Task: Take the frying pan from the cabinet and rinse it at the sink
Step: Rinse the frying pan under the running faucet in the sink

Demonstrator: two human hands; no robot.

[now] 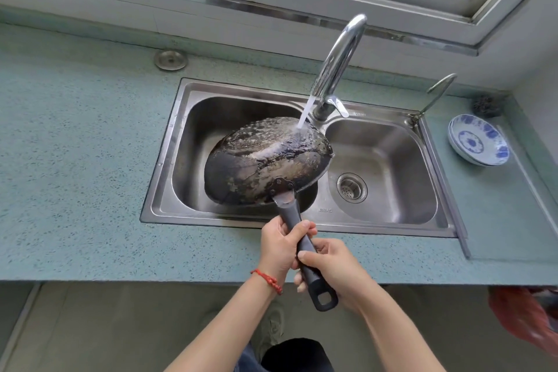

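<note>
A dark, worn frying pan (pixel 265 160) hangs turned over above the left basin of the steel double sink (pixel 169 142), its blackened underside facing up. Water runs from the chrome tap (pixel 338 69) onto the pan's far edge and spreads over the underside. Both hands hold the black handle: my left hand (pixel 280 248) grips it higher up, nearer the pan, and my right hand (pixel 335 269) grips it lower down, near the hanging loop at its end.
Blue-and-white bowls (pixel 478 140) are stacked on the counter at the right, with a dark scrubber (pixel 486 106) behind them. The right basin has a drain strainer (pixel 351 187). A round metal cap (pixel 170 59) sits on the teal countertop (pixel 75 160). A red bag (pixel 525 317) hangs at the lower right.
</note>
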